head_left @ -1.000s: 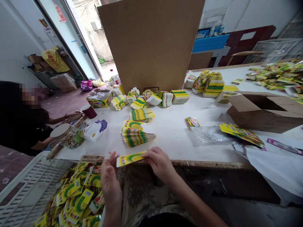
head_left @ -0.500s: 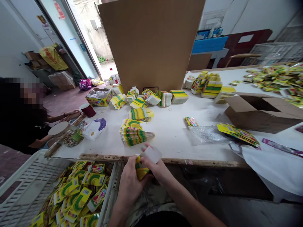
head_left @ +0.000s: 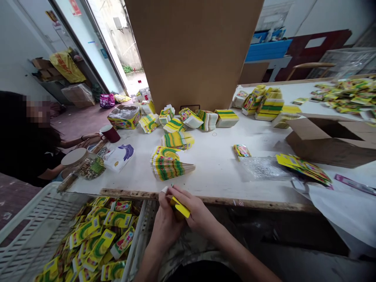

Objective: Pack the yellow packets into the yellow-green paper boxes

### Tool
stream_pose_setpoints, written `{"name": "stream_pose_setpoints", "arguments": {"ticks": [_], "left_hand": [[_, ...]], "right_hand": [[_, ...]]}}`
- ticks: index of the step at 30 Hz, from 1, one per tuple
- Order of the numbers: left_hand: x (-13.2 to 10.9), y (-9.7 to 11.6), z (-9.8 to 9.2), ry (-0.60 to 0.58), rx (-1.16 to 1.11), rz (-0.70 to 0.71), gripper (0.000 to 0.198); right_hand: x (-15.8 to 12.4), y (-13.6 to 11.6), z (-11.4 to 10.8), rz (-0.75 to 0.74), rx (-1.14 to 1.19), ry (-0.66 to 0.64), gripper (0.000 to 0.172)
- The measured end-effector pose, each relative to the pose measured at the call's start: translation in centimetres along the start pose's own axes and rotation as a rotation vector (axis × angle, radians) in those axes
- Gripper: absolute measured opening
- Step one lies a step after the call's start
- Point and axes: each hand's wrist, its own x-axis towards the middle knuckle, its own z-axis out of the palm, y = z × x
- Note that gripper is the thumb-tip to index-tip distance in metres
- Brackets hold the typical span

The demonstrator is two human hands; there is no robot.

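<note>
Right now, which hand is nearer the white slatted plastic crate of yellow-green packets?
Left. Both hands grip a yellow folded carton; the left hand sits just right of the white crate, the right hand farther right.

- We find bare white tabletop (head_left: 214, 164) between the fanned yellow-green carton stack (head_left: 169, 167) and the clear plastic bag (head_left: 263, 168).
- Open brown cardboard box (head_left: 329, 143) blocks our right; white slatted plastic crate (head_left: 26, 223), our left.

No legible text. Print on the held yellow packet (head_left: 180, 208), the stacked packets (head_left: 169, 168) and the red door sign (head_left: 75, 7) is too small or blurred to read.
</note>
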Motion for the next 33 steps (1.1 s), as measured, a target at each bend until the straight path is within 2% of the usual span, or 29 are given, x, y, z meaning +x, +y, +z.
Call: {"name": "stream_pose_setpoints", "arguments": {"ticks": [2, 4, 6, 8, 10, 13, 15, 18, 24, 27, 29, 31, 33], "left_hand": [[-0.2, -0.3, 0.2, 0.084, 0.04, -0.025, 0.08], [-0.2, -0.3, 0.1, 0.114, 0.08, -0.061, 0.061], [-0.2, -0.2, -0.2, 0.113, 0.09, -0.062, 0.042], [-0.1, -0.1, -0.3, 0.11, 0.088, -0.059, 0.033], [0.0, -0.1, -0.4, 0.131, 0.108, -0.035, 0.037], [-0.1, -0.4, -0.5, 0.208, 0.206, 0.002, 0.053], [-0.3, -0.7, -0.9, 0.207, 0.246, -0.023, 0.052], [-0.3, -1.1, -1.9, 0.115, 0.184, -0.063, 0.049], [0.8, -1.0, -3.9, 0.065, 0.147, -0.003, 0.06], [1.4, -0.2, -4.0, 0.081, 0.199, 0.073, 0.057], [1.6, 0.1, -3.8, 0.105, 0.239, 0.107, 0.052], [1.6, 0.1, -3.6, 0.109, 0.232, 0.1, 0.051], [1.5, -0.2, -3.6, 0.079, 0.172, 0.05, 0.055]], "right_hand": [[-0.1, 0.0, -0.1, 0.015, -0.029, 0.038, 0.052], [-0.3, 0.0, 0.1, 0.024, -0.024, 0.036, 0.053], [-0.5, 0.1, 0.5, 0.005, -0.059, -0.052, 0.063], [-0.5, 0.3, 0.9, -0.009, -0.113, -0.126, 0.069], [-0.4, 0.7, 1.0, 0.001, -0.122, -0.117, 0.066], [0.1, 1.5, 0.3, 0.032, -0.051, 0.025, 0.057], [0.1, 2.0, -0.4, 0.036, -0.038, 0.091, 0.052], [-0.2, 2.1, -1.5, -0.013, -0.109, -0.01, 0.058], [0.0, 0.6, -3.7, -0.017, -0.19, -0.165, 0.022], [0.4, 0.2, -4.0, -0.045, -0.167, -0.145, 0.018], [0.4, 0.4, -3.6, -0.054, -0.164, -0.089, 0.026], [0.4, 0.7, -3.2, -0.054, -0.174, -0.071, 0.033], [0.4, 0.8, -3.3, -0.041, -0.191, -0.104, 0.031]]}}
